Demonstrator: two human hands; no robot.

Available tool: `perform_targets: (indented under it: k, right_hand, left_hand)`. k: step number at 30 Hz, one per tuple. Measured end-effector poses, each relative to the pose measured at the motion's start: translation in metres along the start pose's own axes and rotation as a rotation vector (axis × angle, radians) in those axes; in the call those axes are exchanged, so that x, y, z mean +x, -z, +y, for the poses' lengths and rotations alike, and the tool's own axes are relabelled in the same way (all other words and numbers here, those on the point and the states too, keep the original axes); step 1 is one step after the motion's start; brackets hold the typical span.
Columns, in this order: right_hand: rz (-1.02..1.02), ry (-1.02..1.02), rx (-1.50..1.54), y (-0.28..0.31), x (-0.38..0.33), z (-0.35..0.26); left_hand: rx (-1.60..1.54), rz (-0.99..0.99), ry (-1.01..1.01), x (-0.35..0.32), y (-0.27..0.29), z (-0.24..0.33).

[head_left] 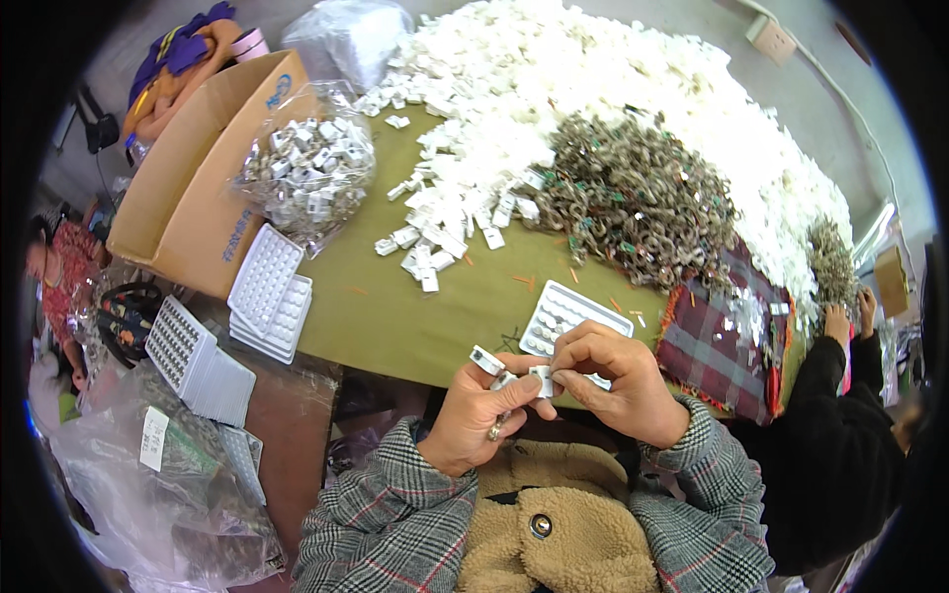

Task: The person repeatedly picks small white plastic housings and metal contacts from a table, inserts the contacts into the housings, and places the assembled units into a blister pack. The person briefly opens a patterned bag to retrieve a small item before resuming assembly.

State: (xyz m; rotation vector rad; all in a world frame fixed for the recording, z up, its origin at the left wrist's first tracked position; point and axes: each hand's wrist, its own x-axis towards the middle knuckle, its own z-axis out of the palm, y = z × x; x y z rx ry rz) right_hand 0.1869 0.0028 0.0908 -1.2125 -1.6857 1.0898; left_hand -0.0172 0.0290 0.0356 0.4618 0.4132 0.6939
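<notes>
My left hand (473, 417) is closed around several small white plastic casings; one casing (485, 360) sticks up above its index finger. Another white casing (542, 380) is pinched at its fingertips, in front of my chest. The fingers of my right hand (615, 383) are closed and meet that same casing from the right. A further white piece shows under the right fingers, mostly hidden. Just beyond my hands, a white tray (611, 320) with rows of round hollows holds several small round silvery pieces at its left side.
A large heap of white casings (593, 59) covers the table's far side, with a pile of coiled wired parts (633, 198) before it. A plaid cloth (727, 336) lies right. Left are a filled clear bag (311, 173), cardboard box (188, 222) and stacked trays (267, 282). A co-worker's sleeve (830, 385) is at right.
</notes>
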Motion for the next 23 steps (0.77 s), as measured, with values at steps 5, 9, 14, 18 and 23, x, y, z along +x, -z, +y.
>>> perform_targets:
  k: [5, 9, 14, 18, 23]
  right_hand:
    - [-0.037, 0.211, -0.321, -0.023, 0.026, -0.003]
    - [-0.22, 0.11, -0.288, -0.017, 0.077, 0.002]
    - [-0.172, 0.5, -0.748, -0.036, 0.155, 0.016]
    - [-0.249, 0.658, -1.045, -0.055, 0.188, 0.037]
    - [-0.192, 0.553, -0.963, -0.048, 0.187, 0.055]
  left_hand:
    - [0.013, 0.136, -0.027, -0.005, 0.014, 0.005]
    - [-0.119, 0.153, -0.149, -0.009, 0.036, 0.016]
    - [-0.224, 0.132, -0.24, -0.013, 0.055, 0.037]
    - [-0.246, 0.186, -0.176, -0.013, 0.061, 0.042]
    - [-0.169, 0.21, -0.198, -0.011, 0.065, 0.045]
